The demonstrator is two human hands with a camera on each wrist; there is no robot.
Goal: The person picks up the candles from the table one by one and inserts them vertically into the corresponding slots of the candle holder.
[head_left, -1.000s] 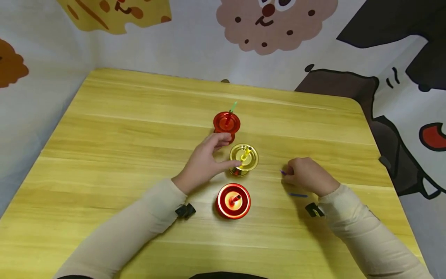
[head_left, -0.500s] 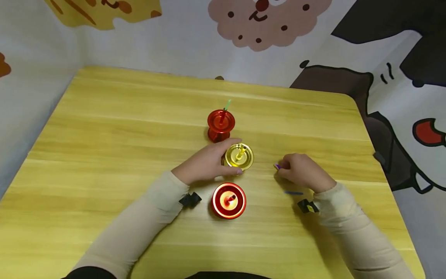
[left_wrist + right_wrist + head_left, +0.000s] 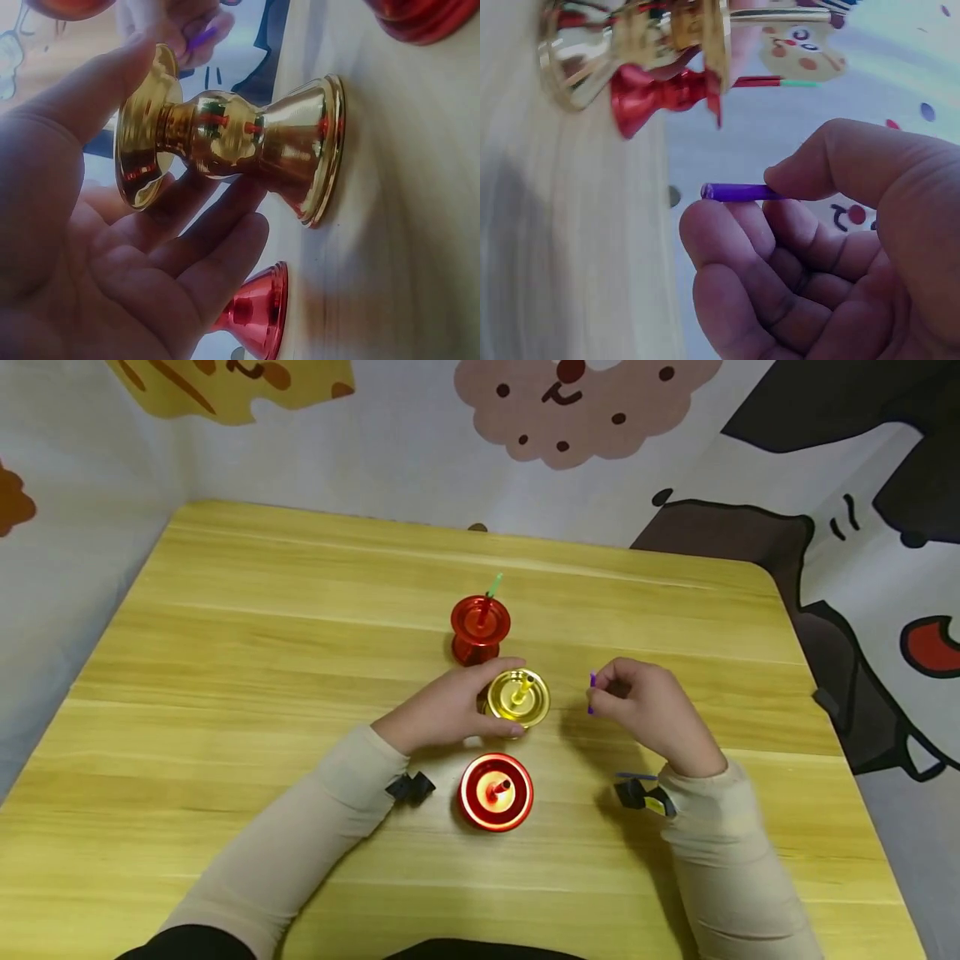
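My left hand [image 3: 446, 710] holds a gold candle holder [image 3: 225, 135] that stands upright on the table. The thumb lies along the holder's dish and the fingers come round its far side. To the right, raised over the tabletop, my right hand [image 3: 660, 714] pinches a short purple candle [image 3: 739, 193] between thumb and fingers, held nearly upright. Just behind the gold holder is a red candle holder [image 3: 476, 650] with a thin green candle [image 3: 496, 583] in its tube. Nearer to me, a second red candle holder [image 3: 480, 812] has a bare tube.
A thin blue candle [image 3: 636, 776] lies on the wooden table [image 3: 262, 610], partly behind the camera on my right wrist. Printed cloth walls [image 3: 405, 468] with cartoon figures rise along the table's far and side edges.
My left hand has closed round the gold holder. My right hand has lifted the purple candle from near the table and turned it upright. The red holders have stayed put.
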